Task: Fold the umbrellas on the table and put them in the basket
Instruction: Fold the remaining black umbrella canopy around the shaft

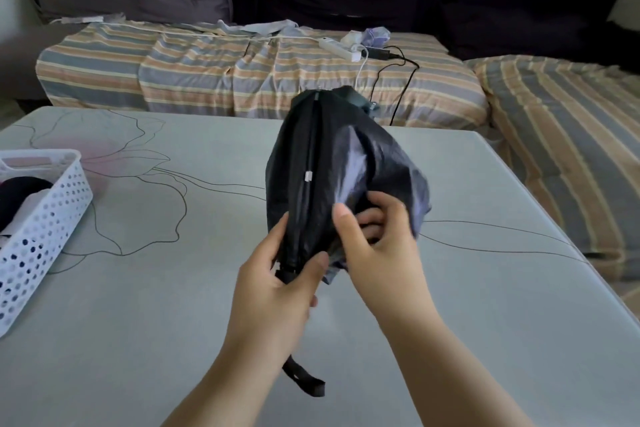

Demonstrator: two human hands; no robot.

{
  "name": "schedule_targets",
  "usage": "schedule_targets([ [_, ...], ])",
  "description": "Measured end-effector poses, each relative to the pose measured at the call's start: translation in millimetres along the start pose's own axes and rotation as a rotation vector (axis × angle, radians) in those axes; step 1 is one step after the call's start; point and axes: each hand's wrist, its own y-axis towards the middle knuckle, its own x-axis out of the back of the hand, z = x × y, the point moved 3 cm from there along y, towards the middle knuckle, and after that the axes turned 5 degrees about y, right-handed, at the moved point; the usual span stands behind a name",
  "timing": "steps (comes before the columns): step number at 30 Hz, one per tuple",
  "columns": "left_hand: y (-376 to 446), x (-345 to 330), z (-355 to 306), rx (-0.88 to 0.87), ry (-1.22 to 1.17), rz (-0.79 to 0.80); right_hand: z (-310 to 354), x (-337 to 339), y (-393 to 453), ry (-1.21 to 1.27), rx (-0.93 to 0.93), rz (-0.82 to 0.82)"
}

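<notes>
Mid-frame above the bench (450, 288), the left hand (277, 274) grips the black umbrella (322, 177) near its handle; right hand (377, 236) fingers pinch loose canopy, which could billow free before reaching the basket (52, 211) at left.

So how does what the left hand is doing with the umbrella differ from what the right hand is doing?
The left hand grips the black umbrella low down at the handle end, thumb in front; the right hand sits higher and pinches the loose canopy cloth. The left hand steadies the shaft, while the right hand gathers folds, its fingers partly tucked into the cloth. Both hold the same umbrella above the table.
</notes>
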Motion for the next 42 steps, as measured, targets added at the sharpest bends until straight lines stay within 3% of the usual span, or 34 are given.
schedule_targets([
  [2, 4, 7, -2, 0.003, -0.063, -0.032, 0, 16, 5, -0.093, 0.096, -0.169],
  [5, 10, 14, -1, 0.013, -0.122, -0.048, -6, 36, 15, -0.096, 0.005, -0.247],
  [11, 11, 14, 0, 0.008, -0.126, -0.028, -20, 30, 27, 0.166, -0.271, 0.011],
  [14, 11, 14, 0, -0.004, -0.121, -0.017, -11, 34, 30, 0.253, -0.127, -0.036],
  [18, 13, 15, -1, 0.054, -0.193, -0.055, -3, 39, 28, 0.67, -0.012, 0.031],
  [21, 14, 16, -4, 0.06, -0.214, -0.089, 0, 39, 28, 0.683, 0.044, 0.085],
  [23, 15, 17, -5, 0.057, -0.204, -0.106, 0, 42, 31, 0.715, 0.058, 0.211],
  [25, 14, 21, -5, 0.05, -0.177, -0.11, -1, 47, 31, 0.765, 0.006, 0.45],
  [27, 14, 26, -6, 0.014, -0.104, -0.079, -2, 60, 34, 0.733, -0.036, 0.587],
  [31, 14, 33, -4, -0.071, 0.08, 0.011, -1, 77, 44, 0.584, -0.188, 0.377],
  [37, 16, 31, 8, -0.063, 0.139, -0.017, 4, 72, 48, 0.344, -0.037, 0.395],
  [42, 22, 39, 7, -0.057, 0.129, -0.051, -2, 79, 48, 0.282, -0.118, 0.45],
])
